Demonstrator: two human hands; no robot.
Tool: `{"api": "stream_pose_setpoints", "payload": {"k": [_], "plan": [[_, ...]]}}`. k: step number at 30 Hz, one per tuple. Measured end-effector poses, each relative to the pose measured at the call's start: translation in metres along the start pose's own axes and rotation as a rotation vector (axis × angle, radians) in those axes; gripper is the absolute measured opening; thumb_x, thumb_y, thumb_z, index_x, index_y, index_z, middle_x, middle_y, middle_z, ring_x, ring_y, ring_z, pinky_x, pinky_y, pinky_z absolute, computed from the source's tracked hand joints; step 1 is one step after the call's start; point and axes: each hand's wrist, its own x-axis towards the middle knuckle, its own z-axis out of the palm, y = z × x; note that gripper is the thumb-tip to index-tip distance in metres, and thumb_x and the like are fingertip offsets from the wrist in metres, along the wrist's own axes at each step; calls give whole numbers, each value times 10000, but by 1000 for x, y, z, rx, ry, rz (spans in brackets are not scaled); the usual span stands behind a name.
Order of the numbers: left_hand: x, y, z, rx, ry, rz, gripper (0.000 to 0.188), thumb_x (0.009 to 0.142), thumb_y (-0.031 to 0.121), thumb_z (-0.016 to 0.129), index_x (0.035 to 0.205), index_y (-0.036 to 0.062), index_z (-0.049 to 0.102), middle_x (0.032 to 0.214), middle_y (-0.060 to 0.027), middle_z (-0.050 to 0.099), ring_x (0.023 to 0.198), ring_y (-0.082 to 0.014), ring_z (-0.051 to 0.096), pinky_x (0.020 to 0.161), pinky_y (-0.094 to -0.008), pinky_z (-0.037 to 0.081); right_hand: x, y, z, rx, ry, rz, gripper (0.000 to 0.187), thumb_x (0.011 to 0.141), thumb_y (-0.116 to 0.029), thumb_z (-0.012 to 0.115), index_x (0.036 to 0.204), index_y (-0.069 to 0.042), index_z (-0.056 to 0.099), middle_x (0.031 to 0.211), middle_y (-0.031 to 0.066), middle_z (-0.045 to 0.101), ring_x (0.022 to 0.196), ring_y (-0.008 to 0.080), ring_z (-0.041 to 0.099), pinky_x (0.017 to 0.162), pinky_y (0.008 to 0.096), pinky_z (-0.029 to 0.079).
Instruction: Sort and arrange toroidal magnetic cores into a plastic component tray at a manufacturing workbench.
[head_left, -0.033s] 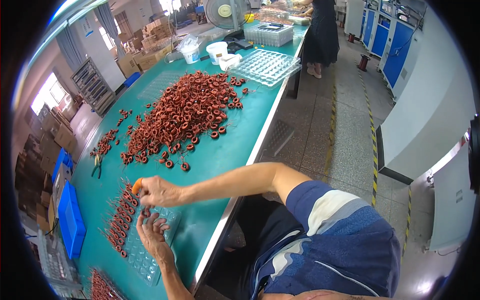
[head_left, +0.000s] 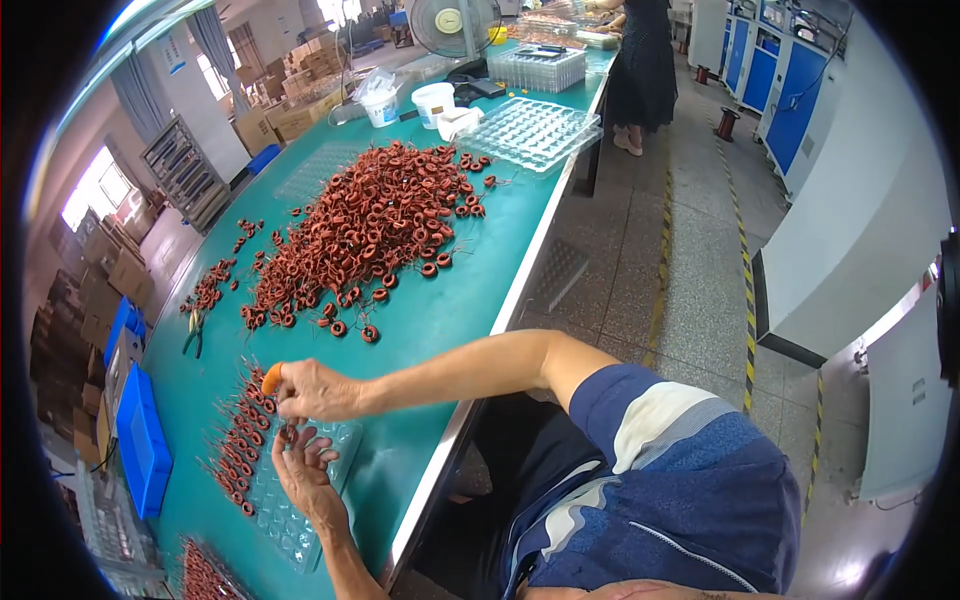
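Observation:
My right hand, with an orange finger cot on one finger, is closed in a pinch above a clear plastic blister tray. Just below it, my left hand pinches a small red ring coil between thumb and fingertip, its other fingers curled. The two hands' fingertips meet at that coil; what the right fingers grip is hidden. Along the tray's left side stand rows of red ring coils with thin wire leads pointing left. A large heap of such coils lies farther up the green table.
Pliers and a small group of coils lie at the table's left. A blue bin stands by the left edge. White tubs, clear trays and a fan are farther off. A person stands beyond the table's right side.
My right hand has dipped very slightly toward the left hand, and the left fingers have shifted a little. Everything else stays where it was.

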Motion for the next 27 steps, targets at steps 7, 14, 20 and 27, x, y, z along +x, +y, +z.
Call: {"api": "stream_pose_setpoints", "payload": {"k": [7, 14, 20, 27], "plan": [[5, -2, -22, 143, 94, 12, 302, 1022, 296, 423, 1123, 25, 510, 844, -66, 578, 634, -109, 533, 548, -224, 428, 1, 14, 18, 80, -136, 30, 417, 838, -178, 632, 1140, 87, 523, 823, 107, 653, 689, 146, 625, 637, 278, 526], [6, -2, -29, 154, -16, -50, 232, 1012, 262, 454, 1041, 42, 522, 727, -48, 531, 574, -101, 494, 484, -219, 400, 5, 32, -1, 328, -331, 255, 429, 870, -313, 670, 1062, 58, 577, 794, 109, 635, 660, 165, 625, 552, 274, 504], [6, 4, -26, -25, -29, -147, 218, 1000, 227, 476, 1065, 29, 537, 785, -69, 563, 600, -132, 543, 498, -235, 437, 8, 24, -10, 317, -499, 290, 401, 809, -228, 717, 1075, 46, 593, 809, 88, 641, 680, 148, 607, 593, 268, 482], [6, 3, -28, -40, -15, -186, 245, 1003, 238, 468, 1104, 28, 544, 860, -68, 571, 650, -116, 534, 532, -228, 438, 3, 24, -6, 338, -446, 288, 307, 815, -221, 677, 969, 43, 665, 824, 109, 668, 687, 169, 635, 612, 284, 506]]}}
